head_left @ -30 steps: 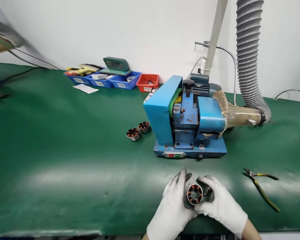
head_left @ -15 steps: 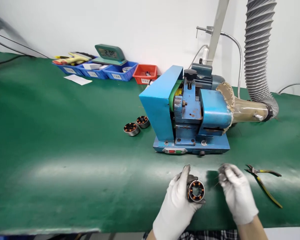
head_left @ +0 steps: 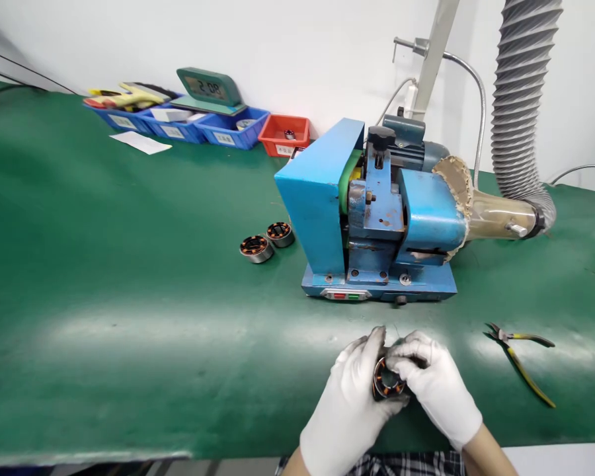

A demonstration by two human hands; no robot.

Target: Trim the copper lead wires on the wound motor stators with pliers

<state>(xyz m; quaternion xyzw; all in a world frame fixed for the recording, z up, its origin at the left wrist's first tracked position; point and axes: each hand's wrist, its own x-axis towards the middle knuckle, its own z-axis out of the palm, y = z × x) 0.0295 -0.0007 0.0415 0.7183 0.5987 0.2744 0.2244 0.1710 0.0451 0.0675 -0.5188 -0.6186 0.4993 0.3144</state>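
Green tabletop [head_left: 153, 264], ring [head_left: 389, 390] partly behind right hand [head_left: 435, 383]

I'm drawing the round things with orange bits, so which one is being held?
The ring in the left hand, with the right hand at its rim. The other two rings sit side by side on the green table.

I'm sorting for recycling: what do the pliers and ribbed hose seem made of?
The pliers look metal at the grey, shiny head, with smooth yellow handle sleeves, probably plastic. The hose looks like matt grey plastic or coated fabric, judging by its thin, crinkled folds.
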